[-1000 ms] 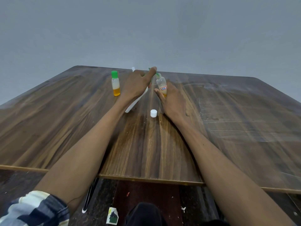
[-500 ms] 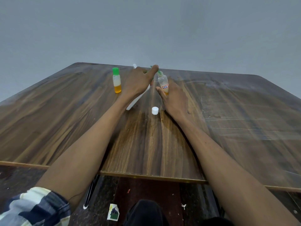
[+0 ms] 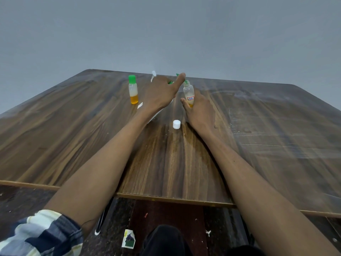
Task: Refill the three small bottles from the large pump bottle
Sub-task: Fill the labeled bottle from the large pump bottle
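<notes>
at the left of the group, a small bottle with a green cap [image 3: 133, 91] stood upright on the wooden table [image 3: 55, 137], amber liquid in its lower part, apart from my hands. just right of it my left hand [image 3: 160, 95] was wrapped around the large white pump bottle [image 3: 156, 113], which leaned over toward the right; its white body showed below my wrist and a white part of the pump [image 3: 153, 74] stuck up behind my knuckles. my thumb was stretched out straight toward the right, its tip up near the green nozzle [image 3: 186, 82] at the mouth of the next small bottle. i could not tell whether the thumb touched it. that small bottle with the red-edged label [image 3: 189, 95] was upright, uncapped, pale liquid with a little amber at the bottom, and my right hand [image 3: 200, 111] gripped it low down, thumb on its left side, fingers curled behind it. nearer to me, between my two wrists, a white cap [image 3: 176, 124] sat on the table by itself, just left of my right wrist. any third small bottle was hidden from me. down on the floor by my knee lay a small green-and-white packet [image 3: 129, 241].
</notes>
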